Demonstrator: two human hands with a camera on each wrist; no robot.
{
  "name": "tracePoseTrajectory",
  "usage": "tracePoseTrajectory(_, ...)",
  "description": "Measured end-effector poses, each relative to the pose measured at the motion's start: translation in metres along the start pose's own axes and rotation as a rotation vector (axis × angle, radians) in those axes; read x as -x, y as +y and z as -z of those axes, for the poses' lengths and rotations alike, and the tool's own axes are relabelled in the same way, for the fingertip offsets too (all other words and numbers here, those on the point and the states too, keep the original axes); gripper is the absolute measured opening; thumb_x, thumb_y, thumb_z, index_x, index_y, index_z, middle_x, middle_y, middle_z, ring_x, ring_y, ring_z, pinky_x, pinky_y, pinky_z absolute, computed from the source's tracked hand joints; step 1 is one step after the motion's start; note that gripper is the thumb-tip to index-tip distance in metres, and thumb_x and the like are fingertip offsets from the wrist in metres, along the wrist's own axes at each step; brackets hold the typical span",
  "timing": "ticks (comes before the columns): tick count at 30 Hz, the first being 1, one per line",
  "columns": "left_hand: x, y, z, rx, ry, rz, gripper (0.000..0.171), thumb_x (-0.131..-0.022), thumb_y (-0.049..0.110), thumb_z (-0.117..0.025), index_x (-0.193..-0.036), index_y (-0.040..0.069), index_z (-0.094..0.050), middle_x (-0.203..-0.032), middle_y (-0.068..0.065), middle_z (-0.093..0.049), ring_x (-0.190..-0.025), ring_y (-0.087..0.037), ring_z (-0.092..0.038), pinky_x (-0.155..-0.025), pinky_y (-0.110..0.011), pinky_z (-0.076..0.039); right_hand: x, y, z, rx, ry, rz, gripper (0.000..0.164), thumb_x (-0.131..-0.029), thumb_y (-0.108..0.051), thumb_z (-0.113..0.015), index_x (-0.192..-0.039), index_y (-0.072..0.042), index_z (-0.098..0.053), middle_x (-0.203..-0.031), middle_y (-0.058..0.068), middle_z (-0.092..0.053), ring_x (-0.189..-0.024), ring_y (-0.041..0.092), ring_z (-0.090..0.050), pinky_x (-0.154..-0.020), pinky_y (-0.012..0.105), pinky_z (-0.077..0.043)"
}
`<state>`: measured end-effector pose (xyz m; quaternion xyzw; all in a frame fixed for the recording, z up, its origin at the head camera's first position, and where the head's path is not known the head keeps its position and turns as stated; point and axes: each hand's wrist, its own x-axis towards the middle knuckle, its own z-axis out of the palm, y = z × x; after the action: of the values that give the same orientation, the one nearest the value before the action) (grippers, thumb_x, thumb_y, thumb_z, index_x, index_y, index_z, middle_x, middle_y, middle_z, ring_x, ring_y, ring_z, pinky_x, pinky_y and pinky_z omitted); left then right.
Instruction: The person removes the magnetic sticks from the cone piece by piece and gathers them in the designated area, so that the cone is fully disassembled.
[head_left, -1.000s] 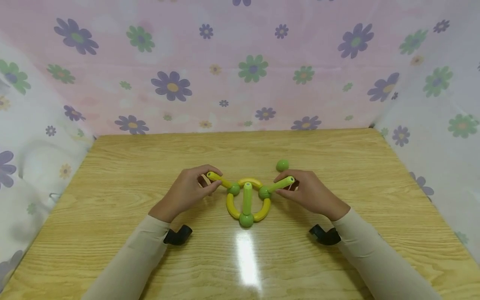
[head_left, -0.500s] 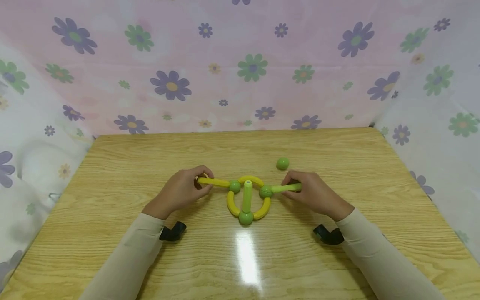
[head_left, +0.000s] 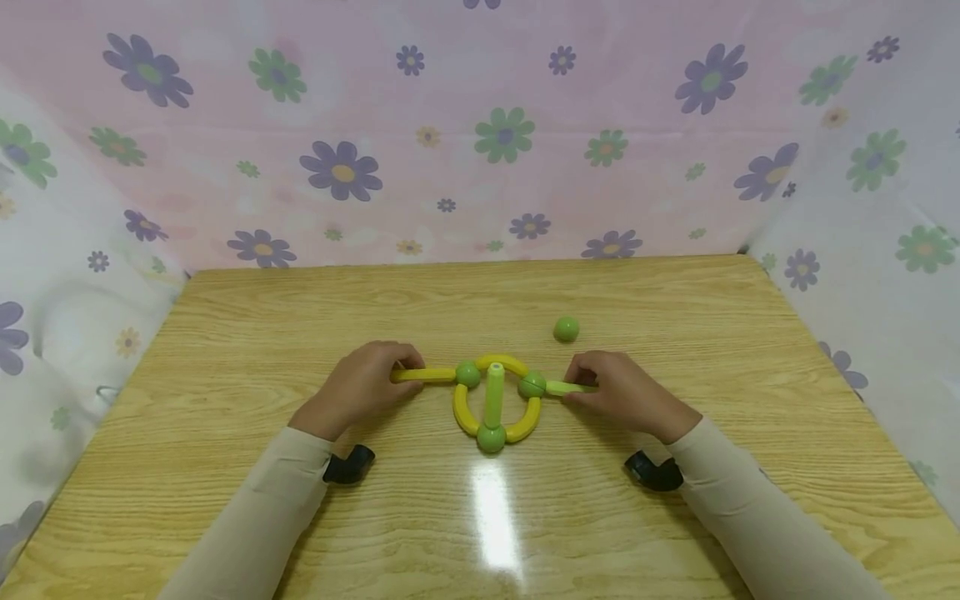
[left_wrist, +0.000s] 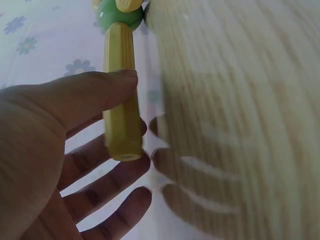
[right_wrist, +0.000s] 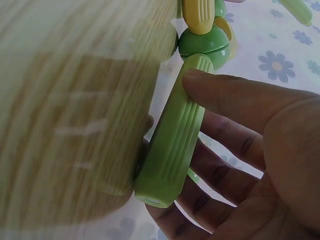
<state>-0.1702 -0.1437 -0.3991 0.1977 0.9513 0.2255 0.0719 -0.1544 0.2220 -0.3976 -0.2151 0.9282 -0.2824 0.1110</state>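
Observation:
Three curved yellow rods (head_left: 464, 410) and three green balls (head_left: 491, 438) form a ring on the table. From the front ball a light green stick (head_left: 493, 400) rises. My left hand (head_left: 367, 385) pinches the outer part of a straight yellow stick (head_left: 435, 375), thumb on top and fingers beneath, that joins the left ball. On the other side, my right hand (head_left: 626, 390) pinches a light green stick (right_wrist: 175, 130) joined to the right ball (right_wrist: 205, 42). Both held sticks point outward, low over the table; in the right wrist view the green stick's end is right at the tabletop.
A loose green ball (head_left: 567, 328) lies behind the right hand. Black curved pieces (head_left: 349, 465) show at both wrists. The wooden table (head_left: 480, 533) ends at a flowered cloth backdrop (head_left: 420, 108), which also rises along both sides.
Both hands have swung the two held sticks outward and down, from tilted up to nearly flat. The ring, the front upright stick and the loose ball have stayed about where they were.

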Motion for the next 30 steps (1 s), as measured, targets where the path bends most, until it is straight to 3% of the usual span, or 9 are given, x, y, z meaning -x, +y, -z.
tracePoseTrajectory(10, 0.001, 0.001, -0.003, -0.043, 0.025, -0.04, 0.02, -0.087, 0.025, -0.08, -0.106, 0.018, -0.074, -0.097, 0.004, -0.068, -0.092, -0.016, -0.061, -0.085, -0.039, -0.053, -0.001, -0.001, 0.0, -0.004, -0.012, -0.011, 0.008, -0.089, -0.017, -0.077, -0.091, -0.016, -0.069, -0.094, -0.003, -0.069, -0.087, 0.009, -0.062, -0.078, 0.032, -0.054)
tracePoseTrajectory(16, 0.003, 0.009, -0.001, -0.092, 0.067, -0.071, 0.033, -0.088, 0.031, -0.079, -0.117, 0.019, -0.071, -0.113, -0.001, -0.068, -0.106, -0.024, -0.062, -0.097, -0.049, -0.049, 0.0, -0.006, 0.001, 0.037, 0.023, 0.009, 0.014, -0.09, -0.019, -0.077, -0.099, -0.013, -0.07, -0.096, 0.0, -0.068, -0.087, 0.013, -0.061, -0.079, 0.035, -0.053)
tracePoseTrajectory(21, 0.006, 0.027, 0.0, -0.021, 0.114, -0.162, 0.036, -0.087, 0.036, -0.079, -0.118, 0.02, -0.072, -0.111, -0.002, -0.068, -0.103, -0.023, -0.062, -0.094, -0.048, -0.048, 0.003, -0.023, 0.0, 0.017, 0.158, 0.105, 0.026, -0.092, -0.018, -0.074, -0.115, -0.007, -0.069, -0.106, 0.007, -0.068, -0.096, 0.024, -0.062, -0.082, 0.042, -0.054)
tracePoseTrajectory(25, 0.01, 0.04, -0.003, 0.059, 0.067, -0.227, 0.039, -0.086, 0.04, -0.079, -0.118, 0.019, -0.071, -0.109, 0.0, -0.068, -0.1, -0.019, -0.062, -0.088, -0.04, -0.051, 0.005, -0.041, -0.005, -0.039, 0.209, 0.206, 0.039, -0.093, -0.015, -0.073, -0.129, -0.007, -0.062, -0.111, 0.009, -0.066, -0.096, 0.024, -0.062, -0.08, 0.039, -0.054)
tracePoseTrajectory(30, 0.012, 0.055, -0.012, 0.057, 0.004, -0.283, 0.051, -0.083, 0.048, -0.08, -0.123, 0.018, -0.07, -0.109, 0.002, -0.068, -0.097, -0.015, -0.063, -0.083, -0.034, -0.053, 0.004, -0.059, -0.011, -0.066, 0.204, 0.294, 0.056, -0.092, -0.016, -0.074, -0.143, -0.012, -0.051, -0.117, 0.007, -0.064, -0.098, 0.02, -0.06, -0.08, 0.034, -0.054)
